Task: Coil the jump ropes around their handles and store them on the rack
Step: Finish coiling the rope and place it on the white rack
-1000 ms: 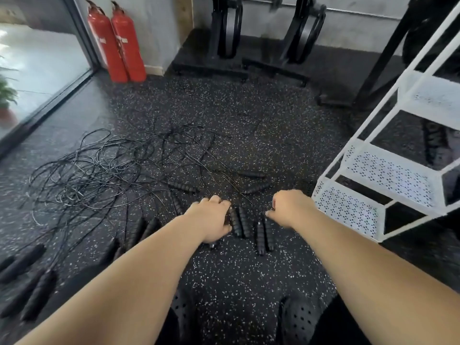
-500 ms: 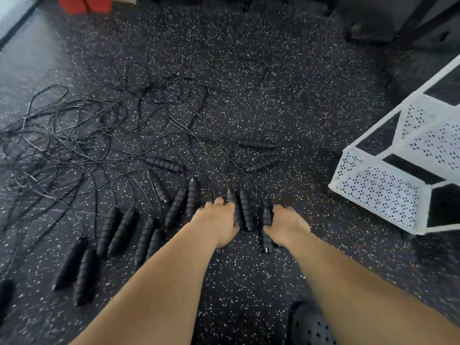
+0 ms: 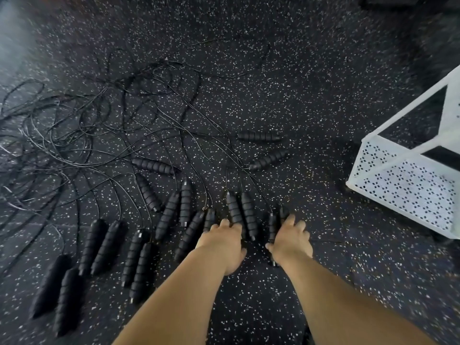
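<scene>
Right handle pair [image 3: 273, 224] is on the floor [image 3: 286, 95] under our right hand [image 3: 290, 241]. That grip is clamped round it, thumb on one side and fingers over the other, with one butt end poking out below the wrist.

Centre handle pair [image 3: 245, 212] lies just beside it on the left, both handles parallel, cords leading away from us. Our left hand [image 3: 224, 245] sits on the near end of that pair's left handle with fingers curled over it. We can't tell if this grip is closed on the handle or just resting.

Next pair [image 3: 196, 232] touches the left hand's outer side. More handle pairs [image 3: 102, 245] fan out leftward in a rough row; the far-left ones are blurred. Four loose handles [image 3: 258, 136] lie further out, pointing different ways.

Thin black cords from every handle run up-left into one rope tangle [image 3: 74, 135]. They cross each other and cross the cords of the two pairs under our hands.

White perforated rack [image 3: 403, 185] stands on the right, well apart from both hands.
</scene>
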Motion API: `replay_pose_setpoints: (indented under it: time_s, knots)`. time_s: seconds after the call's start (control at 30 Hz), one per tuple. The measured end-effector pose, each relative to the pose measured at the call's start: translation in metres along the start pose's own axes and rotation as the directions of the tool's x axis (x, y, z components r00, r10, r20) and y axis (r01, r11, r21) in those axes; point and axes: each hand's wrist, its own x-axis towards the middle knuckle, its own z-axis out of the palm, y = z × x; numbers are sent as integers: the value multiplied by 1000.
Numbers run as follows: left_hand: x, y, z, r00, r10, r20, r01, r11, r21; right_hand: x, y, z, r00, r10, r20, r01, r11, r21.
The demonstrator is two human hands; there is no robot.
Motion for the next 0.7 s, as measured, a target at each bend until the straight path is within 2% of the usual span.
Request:
replay_pose_setpoints:
  time_s: [0.3,0.4,0.5,0.6,0.7]
  knots:
    - [21,22,-15,998,32,-52,-35,998,-59,18,-27,-12,999,24,-43,-24,1000,1]
    - [28,26,-25,997,23,-80,-30,995,-97,36,-51,-38,984,-126,-126,122,992,-42]
    - [40,19,-29,995,33,-96,-42,995,-95,64,-78,-67,922,-343,-177,312,933,-180]
    - [54,0,-27,991,26,-134,-40,994,-104,91,-103,-81,854,-498,-151,424,833,-354]
    - [59,-23,-26,990,-35,-140,11,985,-170,110,-118,-80,821,-566,-79,456,732,-507]
